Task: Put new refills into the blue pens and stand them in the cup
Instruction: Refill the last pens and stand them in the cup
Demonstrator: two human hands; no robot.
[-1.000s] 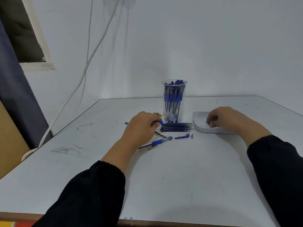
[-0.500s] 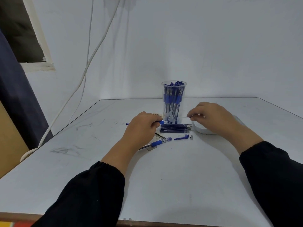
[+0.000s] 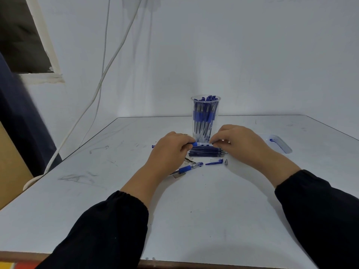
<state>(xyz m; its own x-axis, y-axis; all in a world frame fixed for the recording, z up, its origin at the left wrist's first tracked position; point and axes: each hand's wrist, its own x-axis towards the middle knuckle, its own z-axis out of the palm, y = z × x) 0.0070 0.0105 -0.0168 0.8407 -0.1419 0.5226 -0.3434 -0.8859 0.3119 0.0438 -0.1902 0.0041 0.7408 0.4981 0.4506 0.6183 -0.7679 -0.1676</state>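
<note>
The left hand and right hand both pinch one pen, lying sideways just before the cup.

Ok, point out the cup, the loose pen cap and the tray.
cup (image 3: 206, 113), head view, clear side wall.
pen cap (image 3: 214, 162), head view, middle of cap.
tray (image 3: 282, 145), head view, bare inside.

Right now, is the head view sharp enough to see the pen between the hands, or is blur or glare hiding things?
Head view: pen between left hand and right hand is fairly sharp; tray at right is smeared by motion blur; cup shows no strong glare; wide-angle lens bends the table's edges.
</note>
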